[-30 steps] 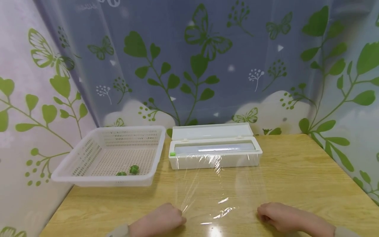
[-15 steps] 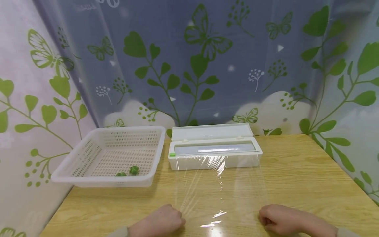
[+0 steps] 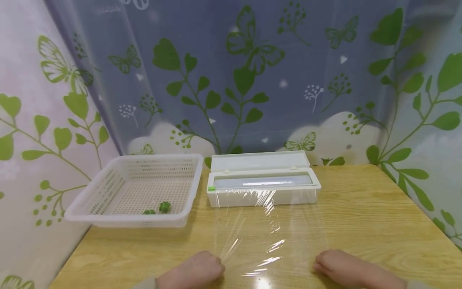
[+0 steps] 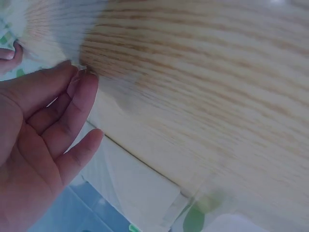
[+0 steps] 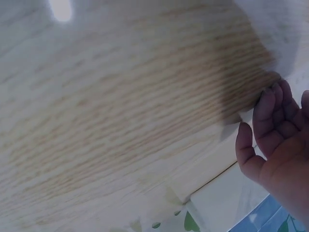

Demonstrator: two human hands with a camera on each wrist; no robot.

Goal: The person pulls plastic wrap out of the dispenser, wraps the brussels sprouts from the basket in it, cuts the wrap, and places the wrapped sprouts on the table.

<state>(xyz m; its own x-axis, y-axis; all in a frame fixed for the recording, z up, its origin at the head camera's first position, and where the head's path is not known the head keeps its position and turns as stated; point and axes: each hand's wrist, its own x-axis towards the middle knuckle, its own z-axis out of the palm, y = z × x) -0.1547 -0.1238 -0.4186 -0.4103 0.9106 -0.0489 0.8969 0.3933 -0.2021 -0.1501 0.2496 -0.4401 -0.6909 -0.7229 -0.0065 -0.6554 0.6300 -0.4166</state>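
A clear sheet of cling film (image 3: 252, 237) stretches over the table toward me from a white cling film dispenser (image 3: 263, 197). Its lid stands raised at the back, and the film roll (image 3: 263, 182) shows inside. My left hand (image 3: 196, 269) pinches the sheet's near left corner; in the left wrist view this hand (image 4: 48, 116) has thumb and fingertips together on the film's edge. At the near right corner my right hand (image 3: 344, 267) pinches the other side. The right wrist view shows that hand (image 5: 280, 130) with fingertips drawn together at the film and one finger apart.
A white perforated plastic basket (image 3: 130, 218) stands left of the dispenser, with two small green objects (image 3: 164, 206) near its front rim. The wooden table (image 3: 375, 224) runs back to a patterned curtain (image 3: 288, 92), which also closes off both sides.
Both hands stay nearly in place on the film, the right hand a little farther right than a second ago. Glints on the sheet have shifted. Dispenser and basket have not moved.
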